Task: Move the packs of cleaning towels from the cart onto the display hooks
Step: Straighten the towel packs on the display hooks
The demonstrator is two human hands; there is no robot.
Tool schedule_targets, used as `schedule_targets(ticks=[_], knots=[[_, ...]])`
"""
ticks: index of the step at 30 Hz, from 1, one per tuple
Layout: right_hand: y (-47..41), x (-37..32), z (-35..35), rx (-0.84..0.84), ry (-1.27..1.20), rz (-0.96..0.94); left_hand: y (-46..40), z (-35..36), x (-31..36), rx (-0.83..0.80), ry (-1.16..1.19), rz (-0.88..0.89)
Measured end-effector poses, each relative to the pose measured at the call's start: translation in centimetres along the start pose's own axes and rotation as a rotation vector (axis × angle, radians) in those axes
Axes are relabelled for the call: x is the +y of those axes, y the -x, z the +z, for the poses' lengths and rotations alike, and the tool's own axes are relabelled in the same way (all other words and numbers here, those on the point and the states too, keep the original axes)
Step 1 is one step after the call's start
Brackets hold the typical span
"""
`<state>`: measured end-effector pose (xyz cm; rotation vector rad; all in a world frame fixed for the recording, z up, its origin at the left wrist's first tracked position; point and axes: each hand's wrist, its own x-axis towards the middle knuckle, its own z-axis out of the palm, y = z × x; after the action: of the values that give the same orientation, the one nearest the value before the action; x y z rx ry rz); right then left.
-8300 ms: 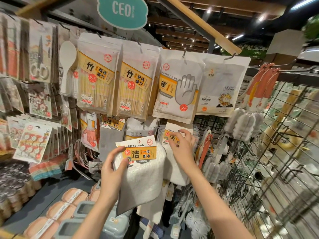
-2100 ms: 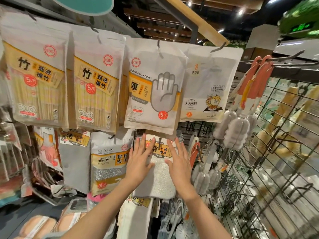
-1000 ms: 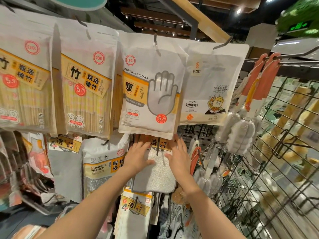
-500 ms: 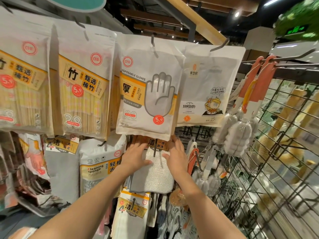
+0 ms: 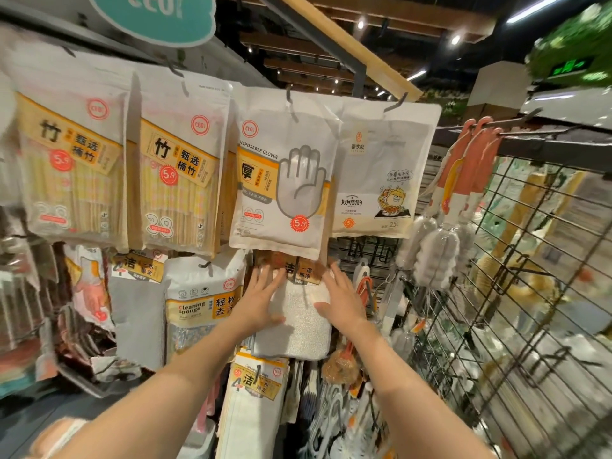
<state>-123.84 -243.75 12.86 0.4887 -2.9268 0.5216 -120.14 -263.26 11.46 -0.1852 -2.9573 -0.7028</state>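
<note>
The wire grid panel (image 5: 496,326) fills the right side and stands at an angle to the wall of hanging goods. In the top row of that wall hang two large bags of bamboo sticks (image 5: 175,180), then a bag of disposable gloves (image 5: 281,180) and a white bag with a cartoon bear (image 5: 381,173), each on its own hook. On the grid's upper rail hang bottle brushes with pink handles (image 5: 463,180). In the row below, a cleaning sponge bag (image 5: 202,309) hangs just left of the pack of cleaning towels (image 5: 298,323). This towel pack hangs on the display under the glove bag, and the bottom edge of the glove bag covers the top of its orange label, so the hook itself cannot be seen. A second towel pack with a "4" label (image 5: 255,385) hangs directly under it. The left hand (image 5: 261,303) lies flat on the left part of the white towel pack, fingers straight and a little spread, the fingertips reaching up to the label; it grips nothing. The right hand (image 5: 341,303) lies on the right edge of the same pack, also with fingers straight, thumb pointing inward over the cloth, holding nothing.
</note>
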Motion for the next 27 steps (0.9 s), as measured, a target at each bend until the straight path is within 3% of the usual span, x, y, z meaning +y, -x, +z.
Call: schedule_targets(ticks=[13, 27], knots=[[6.8, -2.6, 4.2, -0.027, -0.137, -0.002, 7.9, 0.9, -2.8, -0.006, 0.074, 0.05], [11.1, -4.1, 15.2, -0.095, -0.227, 0.054, 9.7, 9.5, -10.0, -0.142, 0.202, 0.145]])
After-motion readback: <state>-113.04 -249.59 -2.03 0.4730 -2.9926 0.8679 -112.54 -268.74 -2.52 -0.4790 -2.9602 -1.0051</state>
